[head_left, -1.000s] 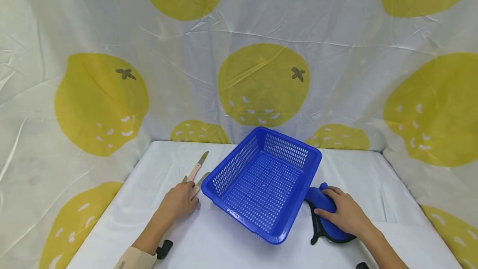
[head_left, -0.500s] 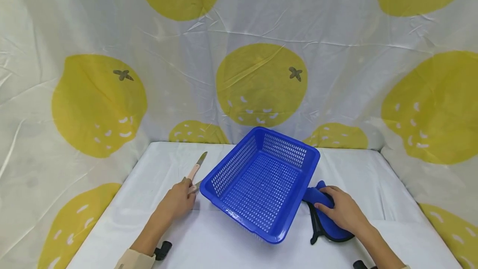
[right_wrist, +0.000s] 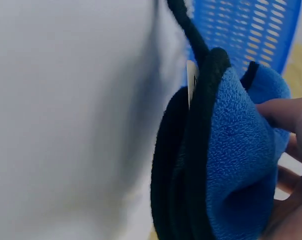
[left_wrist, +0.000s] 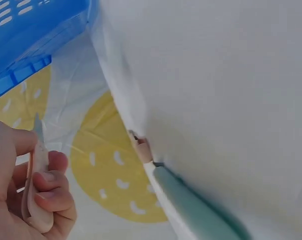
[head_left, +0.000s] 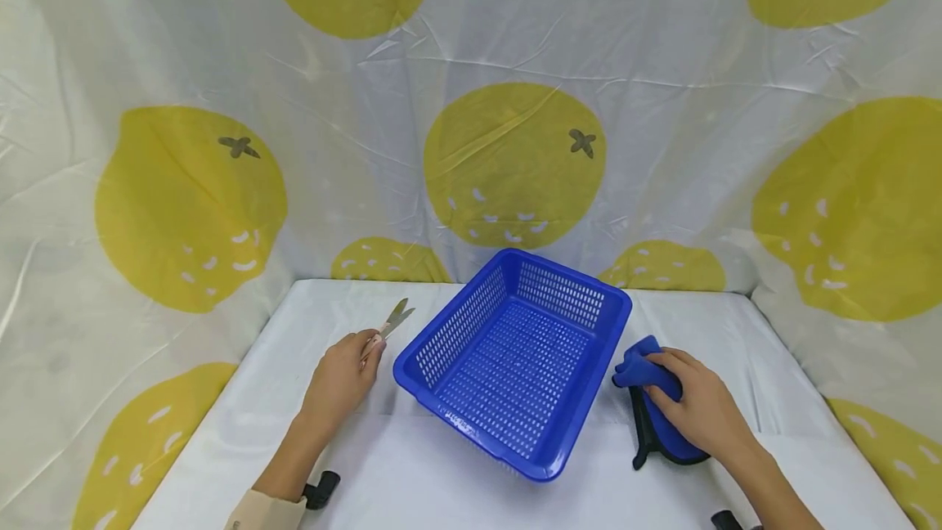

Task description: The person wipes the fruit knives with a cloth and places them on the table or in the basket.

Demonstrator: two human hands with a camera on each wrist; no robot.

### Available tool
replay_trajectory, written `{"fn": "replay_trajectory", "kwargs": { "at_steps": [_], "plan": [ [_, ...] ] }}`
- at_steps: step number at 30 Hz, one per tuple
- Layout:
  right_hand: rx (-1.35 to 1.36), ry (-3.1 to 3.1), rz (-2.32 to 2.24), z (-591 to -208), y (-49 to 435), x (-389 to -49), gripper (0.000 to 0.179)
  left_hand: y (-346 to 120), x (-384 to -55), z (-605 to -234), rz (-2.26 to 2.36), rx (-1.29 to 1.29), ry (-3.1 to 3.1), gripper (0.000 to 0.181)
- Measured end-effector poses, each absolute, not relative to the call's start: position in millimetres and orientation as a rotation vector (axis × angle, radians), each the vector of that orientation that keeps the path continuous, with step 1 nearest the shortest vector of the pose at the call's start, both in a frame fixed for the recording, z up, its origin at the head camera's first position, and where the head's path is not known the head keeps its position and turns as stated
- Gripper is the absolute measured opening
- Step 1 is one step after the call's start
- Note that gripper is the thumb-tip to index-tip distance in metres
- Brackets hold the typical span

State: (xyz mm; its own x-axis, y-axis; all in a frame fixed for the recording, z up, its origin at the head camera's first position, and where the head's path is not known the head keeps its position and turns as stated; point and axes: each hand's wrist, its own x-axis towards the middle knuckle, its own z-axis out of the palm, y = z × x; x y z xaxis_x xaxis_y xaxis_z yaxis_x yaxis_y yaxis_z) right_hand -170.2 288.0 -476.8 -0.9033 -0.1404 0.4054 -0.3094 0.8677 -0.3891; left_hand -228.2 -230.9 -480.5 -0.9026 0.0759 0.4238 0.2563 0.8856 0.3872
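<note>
My left hand (head_left: 344,379) grips two pink-handled knives (head_left: 374,343) left of the basket, blades pointing to the back. A pink handle (left_wrist: 39,200) lies between the thumb and curled fingers in the left wrist view. My right hand (head_left: 695,403) pinches a blue terry cloth (head_left: 648,370) with black trim, right of the basket; its upper part is bunched and a black strap hangs down. In the right wrist view the folded cloth (right_wrist: 236,155) shows a white tag (right_wrist: 192,80). The blue plastic basket (head_left: 515,375) stands between both hands with nothing in it.
A long pale green thing (left_wrist: 196,205) with a pinkish end lies blurred in the left wrist view; its kind is unclear. The table (head_left: 441,464) wears a white cover. Behind it hangs a lemon-print curtain (head_left: 662,154).
The left hand has gathered the two knives, which lay spread apart, into its grip and drawn their blades together. The right hand has bunched the cloth and shifted it slightly right, away from the basket.
</note>
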Motion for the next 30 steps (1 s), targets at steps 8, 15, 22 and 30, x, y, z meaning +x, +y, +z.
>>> {"fn": "replay_trajectory", "kwargs": {
  "at_steps": [8, 15, 22, 30],
  "plan": [
    [0.364, -2.461, 0.692, -449.4, 282.2, -177.8, 0.042, -213.6, -231.1, -460.0, -0.709, -0.326, -2.596, 0.035],
    [0.424, -2.396, 0.774, -444.1, 253.2, -189.2, 0.045, -190.2, -231.3, -454.7, -0.722, -0.374, -2.574, 0.035],
    [0.48, -2.321, 0.816, -439.8, 228.7, -197.2, 0.045, -164.5, -227.4, -444.3, -0.674, -0.48, -2.522, 0.031],
    [0.559, -2.275, 0.872, -421.5, 207.8, -202.8, 0.046, -137.1, -219.4, -429.2, -0.657, -0.563, -2.422, 0.027]
  ]
}}
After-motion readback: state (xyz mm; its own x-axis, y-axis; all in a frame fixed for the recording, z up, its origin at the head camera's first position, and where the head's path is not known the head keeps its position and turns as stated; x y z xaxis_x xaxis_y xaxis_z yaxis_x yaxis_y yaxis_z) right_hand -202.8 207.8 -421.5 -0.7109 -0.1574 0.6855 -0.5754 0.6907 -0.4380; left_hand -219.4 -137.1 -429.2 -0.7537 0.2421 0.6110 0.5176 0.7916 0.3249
